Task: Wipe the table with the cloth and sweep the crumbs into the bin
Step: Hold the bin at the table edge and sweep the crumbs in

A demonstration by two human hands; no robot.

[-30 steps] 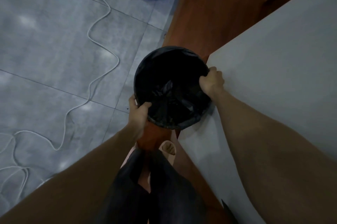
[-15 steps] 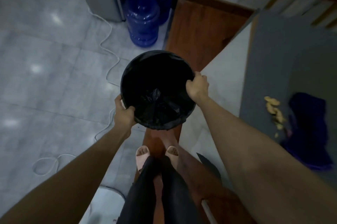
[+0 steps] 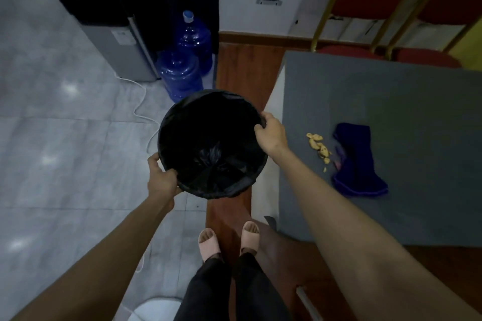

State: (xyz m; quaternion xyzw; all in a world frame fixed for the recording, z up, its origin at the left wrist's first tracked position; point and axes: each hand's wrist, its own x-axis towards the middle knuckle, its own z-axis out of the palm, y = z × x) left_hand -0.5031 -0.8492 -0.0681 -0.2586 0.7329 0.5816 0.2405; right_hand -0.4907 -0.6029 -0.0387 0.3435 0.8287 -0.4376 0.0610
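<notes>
Round black bin (image 3: pixel 208 143), lined with a black plastic bag, is held above the floor, beside the near left edge of the grey tabletop (image 3: pixel 391 101). Left hand (image 3: pixel 163 181) grips the near-left rim, fingers curled round it. Right hand (image 3: pixel 271 134) grips the far-right rim, fingers curled over the liner. Pale yellow crumbs (image 3: pixel 319 147) lie in a loose cluster on the tabletop, just beside a crumpled dark purple cloth (image 3: pixel 357 161). Two blue water bottles (image 3: pixel 182 72) stand on the tiled floor beyond the bin.
</notes>
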